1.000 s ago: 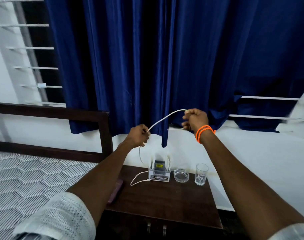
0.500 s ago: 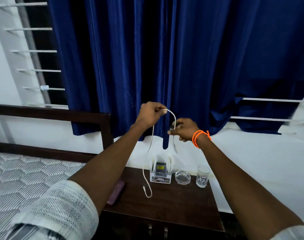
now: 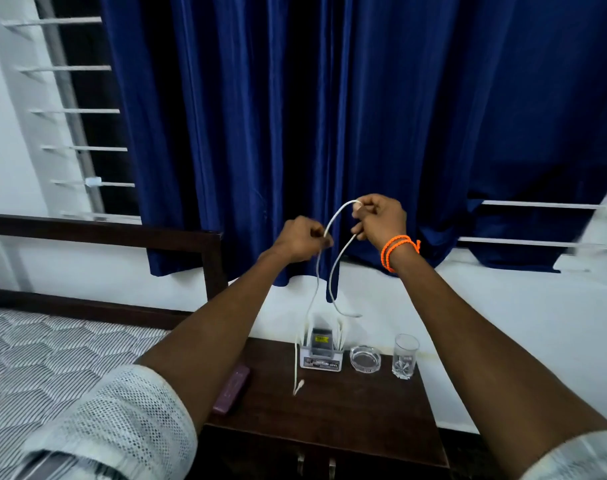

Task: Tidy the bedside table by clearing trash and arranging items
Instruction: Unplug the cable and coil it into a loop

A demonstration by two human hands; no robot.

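Dim indoor light, wide-angle view with soft edges.
The glossy dark-blue curtain (image 3: 329, 116) carried streaks of sheen between deep black folds. The white wall (image 3: 502, 323) looked evenly lit, while the dark wooden bedside table (image 3: 364, 410) stayed murky. The white window bars (image 3: 537, 205) at right were smeared, and straight lines bowed near the borders.

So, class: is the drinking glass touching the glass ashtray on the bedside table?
Apart. The head view shows a strip of dark tabletop between the drinking glass and the glass ashtray.
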